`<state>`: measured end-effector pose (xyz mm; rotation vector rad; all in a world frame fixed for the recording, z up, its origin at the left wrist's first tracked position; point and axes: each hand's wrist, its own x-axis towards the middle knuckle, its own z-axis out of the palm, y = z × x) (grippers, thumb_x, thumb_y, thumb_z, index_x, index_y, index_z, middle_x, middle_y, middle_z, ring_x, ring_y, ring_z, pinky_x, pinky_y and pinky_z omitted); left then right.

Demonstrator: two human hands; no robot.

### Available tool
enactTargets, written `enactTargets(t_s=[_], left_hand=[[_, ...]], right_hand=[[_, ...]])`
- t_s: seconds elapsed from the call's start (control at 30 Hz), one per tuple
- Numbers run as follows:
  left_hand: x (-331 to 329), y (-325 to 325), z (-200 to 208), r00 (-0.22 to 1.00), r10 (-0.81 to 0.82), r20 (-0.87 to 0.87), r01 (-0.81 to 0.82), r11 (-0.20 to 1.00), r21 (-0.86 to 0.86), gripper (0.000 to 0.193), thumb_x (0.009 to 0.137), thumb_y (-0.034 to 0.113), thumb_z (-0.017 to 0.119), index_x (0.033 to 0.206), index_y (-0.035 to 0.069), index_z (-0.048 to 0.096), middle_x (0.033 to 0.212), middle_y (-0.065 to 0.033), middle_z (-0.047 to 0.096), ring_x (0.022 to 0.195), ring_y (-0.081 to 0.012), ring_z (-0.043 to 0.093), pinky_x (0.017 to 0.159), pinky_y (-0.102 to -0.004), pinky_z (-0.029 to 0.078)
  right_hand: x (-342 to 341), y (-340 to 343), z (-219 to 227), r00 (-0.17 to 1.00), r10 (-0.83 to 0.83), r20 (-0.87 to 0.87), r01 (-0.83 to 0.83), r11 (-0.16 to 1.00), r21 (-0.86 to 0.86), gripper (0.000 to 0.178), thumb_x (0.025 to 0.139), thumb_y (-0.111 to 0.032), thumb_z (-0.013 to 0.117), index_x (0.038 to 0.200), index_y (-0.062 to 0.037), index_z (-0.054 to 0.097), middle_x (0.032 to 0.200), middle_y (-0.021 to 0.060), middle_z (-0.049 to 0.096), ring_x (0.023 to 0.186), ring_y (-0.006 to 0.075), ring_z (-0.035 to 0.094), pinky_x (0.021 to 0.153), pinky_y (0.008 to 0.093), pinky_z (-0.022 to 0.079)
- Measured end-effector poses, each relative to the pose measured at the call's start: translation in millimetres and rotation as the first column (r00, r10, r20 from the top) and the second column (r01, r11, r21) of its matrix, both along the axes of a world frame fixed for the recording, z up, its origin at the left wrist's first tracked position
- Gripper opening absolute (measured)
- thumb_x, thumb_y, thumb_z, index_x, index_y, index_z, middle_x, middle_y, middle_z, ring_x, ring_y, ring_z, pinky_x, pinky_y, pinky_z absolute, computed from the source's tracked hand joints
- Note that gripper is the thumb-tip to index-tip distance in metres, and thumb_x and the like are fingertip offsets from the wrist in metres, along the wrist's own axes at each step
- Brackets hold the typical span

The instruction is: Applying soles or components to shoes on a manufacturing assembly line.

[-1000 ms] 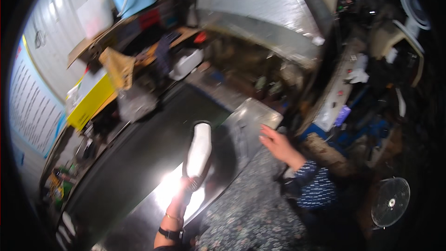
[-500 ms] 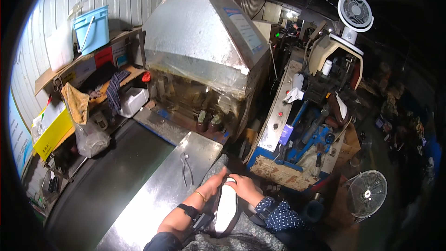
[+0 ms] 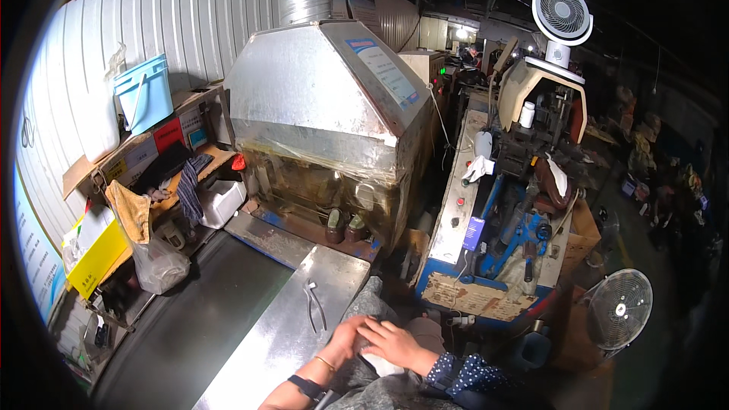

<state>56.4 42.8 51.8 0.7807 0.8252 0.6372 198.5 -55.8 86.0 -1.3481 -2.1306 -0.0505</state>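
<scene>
In my lap lies a shoe (image 3: 382,366), its white underside facing up; its far end is hidden under my hands. My left hand (image 3: 348,339) closes on that end from the left. From the right, my right hand (image 3: 396,345) grips the same end, its fingers reaching across to the left fingers. Both hands partly cover what the fingertips touch. A pair of metal pincers (image 3: 314,308) rests on the shiny metal tabletop (image 3: 262,349), ahead and to the left of my hands.
A dark conveyor belt (image 3: 201,319) runs along the left, leading to a metal hood (image 3: 311,83) with two dark shoes (image 3: 345,228) at its opening. Right of me stands a blue machine (image 3: 486,288) holding another shoe (image 3: 557,181). A floor fan (image 3: 620,309) is farther right.
My right hand has slid over the shoe's far end, across toward my left hand, covering more of it. Less of the white underside shows. The view has tilted upward.
</scene>
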Motion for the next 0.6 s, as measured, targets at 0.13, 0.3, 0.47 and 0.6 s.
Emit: enactTargets(t_s=[0.13,0.3,0.47,0.6], left_hand=[[5.3,-5.3,-6.1,1.000,-0.022,-0.014,0.022,1.000,-0.003,0.023,0.094,0.014,0.054,0.102,0.000,0.070,0.098,-0.0083,0.070,0.091,-0.0212,0.066,0.082,-0.0317,0.052],[-0.1,-5.5,79.0,0.981,-0.175,0.079,0.181,0.980,-0.077,0.026,0.103,0.021,0.050,0.099,-0.001,0.064,0.088,-0.0099,0.068,0.079,-0.0207,0.067,0.071,-0.0297,0.055],[-14.8,2.2,64.3,0.999,-0.040,0.032,0.039,0.999,0.005,0.026,0.103,0.022,0.049,0.099,0.001,0.064,0.091,-0.0098,0.068,0.082,-0.0208,0.066,0.074,-0.0312,0.055],[-20.4,-34.4,20.6,0.964,0.263,-0.036,-0.232,0.900,0.370,0.041,0.106,0.033,0.040,0.118,-0.001,0.059,0.119,-0.0160,0.062,0.111,-0.0258,0.060,0.101,-0.0389,0.045]], right_hand=[[-3.4,-13.5,14.3,0.997,-0.044,0.069,0.043,0.999,0.025,0.057,0.079,-0.037,0.077,0.126,-0.0080,0.062,0.123,0.0146,0.064,0.085,0.0253,0.064,0.073,0.0332,0.056],[-10.4,-7.0,89.6,0.999,-0.027,-0.030,0.026,0.999,-0.028,0.041,0.083,-0.037,0.074,0.109,-0.0070,0.066,0.102,0.0145,0.069,0.071,0.0295,0.065,0.067,0.0349,0.054],[-21.8,13.1,97.0,0.989,0.037,-0.142,-0.056,0.989,-0.133,0.037,0.087,-0.037,0.070,0.107,-0.0057,0.068,0.100,0.0159,0.070,0.080,0.0354,0.069,0.070,0.0403,0.055],[-10.8,-0.3,-4.4,0.818,-0.140,-0.558,-0.105,0.917,-0.384,0.064,0.088,-0.035,0.071,0.143,-0.0102,0.048,0.127,0.0210,0.063,0.113,0.0388,0.063,0.093,0.0411,0.051]])
